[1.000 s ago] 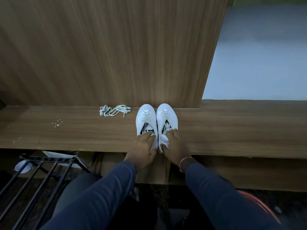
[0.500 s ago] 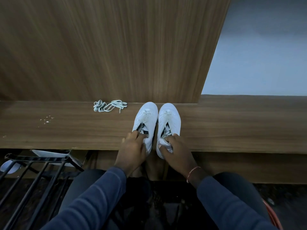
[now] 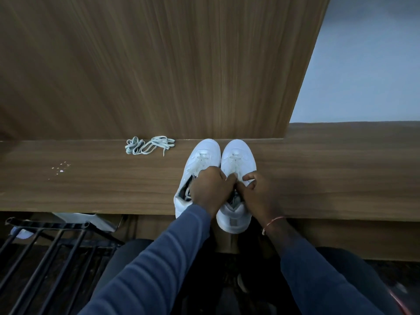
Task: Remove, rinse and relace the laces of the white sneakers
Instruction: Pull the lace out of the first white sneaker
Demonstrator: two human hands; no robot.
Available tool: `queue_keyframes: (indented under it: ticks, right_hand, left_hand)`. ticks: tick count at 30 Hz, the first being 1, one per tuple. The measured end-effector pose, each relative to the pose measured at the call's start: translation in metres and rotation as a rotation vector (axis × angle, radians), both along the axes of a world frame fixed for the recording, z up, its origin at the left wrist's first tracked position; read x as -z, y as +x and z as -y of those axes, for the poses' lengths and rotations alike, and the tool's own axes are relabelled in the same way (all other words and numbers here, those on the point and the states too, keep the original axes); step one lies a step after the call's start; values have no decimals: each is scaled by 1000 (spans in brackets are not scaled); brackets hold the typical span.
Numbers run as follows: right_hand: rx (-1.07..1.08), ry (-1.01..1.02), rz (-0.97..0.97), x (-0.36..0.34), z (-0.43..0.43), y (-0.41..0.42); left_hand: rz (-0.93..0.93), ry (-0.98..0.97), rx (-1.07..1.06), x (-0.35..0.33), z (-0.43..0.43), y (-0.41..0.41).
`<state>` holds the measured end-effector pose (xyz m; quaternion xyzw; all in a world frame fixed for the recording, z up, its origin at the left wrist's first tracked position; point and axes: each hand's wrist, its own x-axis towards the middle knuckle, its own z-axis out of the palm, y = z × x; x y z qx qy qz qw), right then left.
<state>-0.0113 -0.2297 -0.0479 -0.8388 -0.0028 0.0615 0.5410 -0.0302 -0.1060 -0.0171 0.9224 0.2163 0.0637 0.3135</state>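
Two white sneakers stand side by side on the wooden ledge [image 3: 329, 178], toes against the back panel and heels over the front edge. My left hand [image 3: 209, 189] reaches across the open mouth of the left sneaker [image 3: 200, 155]. Its curled fingers and thumb meet at the lacing of the right sneaker [image 3: 241, 155]. My right hand [image 3: 258, 194] comes in from the right with curled fingers and pinches the same lace area. The fingertips hide the spot they hold. A loose bundle of pale laces [image 3: 150, 145] lies on the ledge, left of the shoes.
A tall wooden panel [image 3: 159, 64] rises right behind the shoes, with a pale wall [image 3: 368, 64] to its right. White specks [image 3: 60, 169] dot the ledge at left. A black metal rack [image 3: 45, 246] and a white object [image 3: 84, 218] sit below the ledge.
Both hands have left the heels and moved forward. My left hand crossed from the left sneaker to the right sneaker's lacing, where my right hand joined it.
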Motion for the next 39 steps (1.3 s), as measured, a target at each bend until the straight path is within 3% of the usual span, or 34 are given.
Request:
queue_keyframes:
  ticks: [6,8,10,12,16,18,22,26,30,32,39]
  right_hand:
    - [9,43,79,-1,5,5]
    - [15,75,5,-5,8,8]
    - [23,173,-101,-9,14,10]
    - [39,390,-244,-12,16,12]
    - [66,963,-510,-26,25,14]
    - [96,1123,-549,-27,29,12]
    - [219,1419,-529,-34,40,22]
    - [149,1236,-427,-45,57,40]
    - [20,708,-232,-39,57,38]
    - [-22,554,-210,-39,46,29]
    - [-88,381,-144,-32,26,13]
  left_hand:
    - [-75,-165,81,-16,-11,7]
    - [-78,-456,37,-33,-15,0]
    - [-15,-883,-49,-53,-24,-4]
    - [139,-1246,-121,-72,-43,-4]
    - [435,-1538,-311,-90,-85,-2]
    - [468,-1624,-367,-83,-99,-3]
    - [385,-1608,-409,-41,-109,-4]
    - [356,-1598,-452,-8,-99,-7]
    - [405,-1436,-352,-3,-86,-7]
    - [424,-1323,-298,-2,-82,-8]
    - [495,-1128,-299,-1,-90,-16]
